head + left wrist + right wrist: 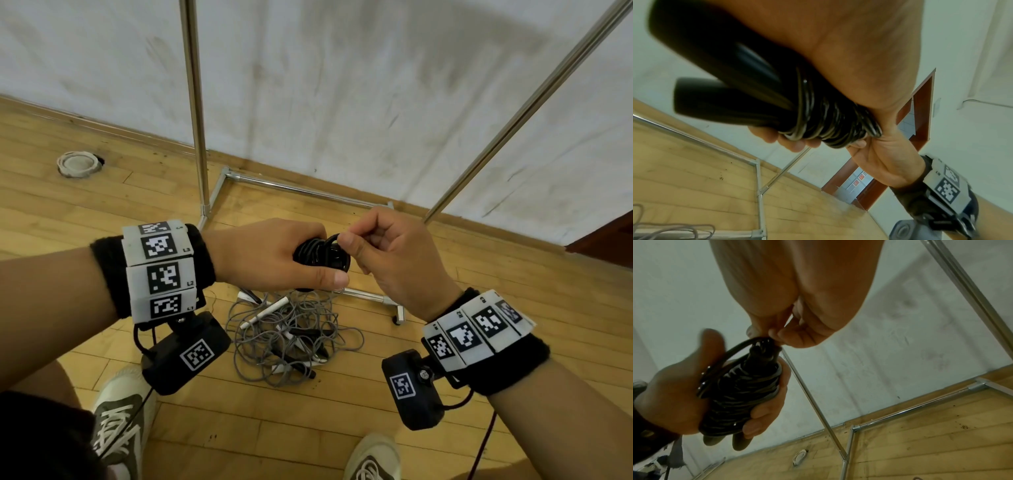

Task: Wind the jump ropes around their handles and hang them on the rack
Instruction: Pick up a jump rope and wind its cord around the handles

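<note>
My left hand (274, 253) grips a black jump rope bundle (320, 253), its cord wound tightly round the two black handles (719, 91). The coils (742, 392) fill my left palm in the right wrist view. My right hand (383, 253) pinches the last loop of black cord (764, 340) at the bundle's top end, thumb and forefinger closed on it. On the floor below lies a tangled pile of grey jump ropes (291, 335) with white and black handles. The metal rack (195, 102) stands just beyond, its uprights rising out of view.
The rack's base bars (301, 188) lie on the wooden floor against a white wall, with a caster foot (399, 313) near the pile. A round floor fitting (78, 164) sits at the left. My shoes (120, 418) stand close to the ropes. A red-brown door frame (920, 104) is at the right.
</note>
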The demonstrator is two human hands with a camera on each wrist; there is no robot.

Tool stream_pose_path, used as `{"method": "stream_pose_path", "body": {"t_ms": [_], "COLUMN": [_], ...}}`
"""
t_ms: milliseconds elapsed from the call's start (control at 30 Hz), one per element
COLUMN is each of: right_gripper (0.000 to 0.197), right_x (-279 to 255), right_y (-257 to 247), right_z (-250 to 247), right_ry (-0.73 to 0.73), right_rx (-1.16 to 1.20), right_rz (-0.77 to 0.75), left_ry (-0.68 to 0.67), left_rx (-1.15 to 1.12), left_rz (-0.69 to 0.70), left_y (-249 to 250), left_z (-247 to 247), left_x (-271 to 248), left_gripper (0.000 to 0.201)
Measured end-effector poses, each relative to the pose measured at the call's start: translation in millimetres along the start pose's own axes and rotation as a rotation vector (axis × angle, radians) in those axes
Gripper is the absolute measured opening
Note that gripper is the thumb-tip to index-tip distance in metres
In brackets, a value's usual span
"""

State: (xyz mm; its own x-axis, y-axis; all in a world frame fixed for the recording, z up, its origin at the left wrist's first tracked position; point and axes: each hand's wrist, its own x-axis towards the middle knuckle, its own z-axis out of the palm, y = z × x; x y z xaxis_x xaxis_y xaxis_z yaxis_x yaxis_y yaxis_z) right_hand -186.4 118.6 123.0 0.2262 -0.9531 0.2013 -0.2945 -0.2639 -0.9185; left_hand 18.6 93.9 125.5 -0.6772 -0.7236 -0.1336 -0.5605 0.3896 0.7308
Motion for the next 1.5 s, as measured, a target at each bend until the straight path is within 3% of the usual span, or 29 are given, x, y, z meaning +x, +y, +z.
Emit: {"method": "stream_pose_path", "body": {"t_ms": [200, 333, 467, 633, 833, 967, 1100, 1200, 1300, 1367, 1500], "right_gripper": [0.008, 0.029, 0.033, 0.017, 0.015, 0.019, 0.009, 0.009, 0.01, 0.01, 0.011], "right_x": [-1, -3, -4, 0, 0, 2, 4, 8, 13, 15, 20], "right_y": [0, -1, -3, -7, -6, -4, -1, -3, -9, -13, -19], "right_z": [3, -5, -1, -1, -1, -3, 0, -1, -4, -4, -1], "right_ry": [-0.045, -0.154, -0.095, -0.006, -0.015, -0.028, -0.046, -0.028, 0.026, 0.062, 0.103], "right_rx": [0.058, 0.161, 0.184, 0.189, 0.105, 0.073, -0.1, -0.128, -0.005, 0.086, 0.151], "right_rz": [-0.017, 0.023, 0.052, 0.028, 0.077, 0.184, 0.174, 0.171, 0.205, 0.217, 0.201], "left_ry": [0.023, 0.039, 0.007, -0.025, 0.042, 0.071, 0.055, 0.018, 0.014, 0.012, 0.084], "left_rx": [-0.103, -0.187, -0.206, -0.271, 0.063, 0.305, 0.45, 0.273, -0.009, -0.174, -0.249], "left_rz": [-0.08, -0.098, -0.063, -0.047, 0.021, 0.066, 0.094, 0.064, 0.019, 0.003, 0.07], "left_y": [-2, -1, 1, 2, -5, -8, -12, -14, -12, -10, -9], "left_z": [1, -2, 1, -2, 0, -4, 1, 0, -5, -6, -7], "left_x": [-2, -2, -3, -2, 0, 3, 5, 8, 10, 12, 15], "left_gripper": [0.045, 0.035, 0.036, 0.056, 0.036, 0.044, 0.047, 0.051, 0.054, 0.046, 0.025]}}
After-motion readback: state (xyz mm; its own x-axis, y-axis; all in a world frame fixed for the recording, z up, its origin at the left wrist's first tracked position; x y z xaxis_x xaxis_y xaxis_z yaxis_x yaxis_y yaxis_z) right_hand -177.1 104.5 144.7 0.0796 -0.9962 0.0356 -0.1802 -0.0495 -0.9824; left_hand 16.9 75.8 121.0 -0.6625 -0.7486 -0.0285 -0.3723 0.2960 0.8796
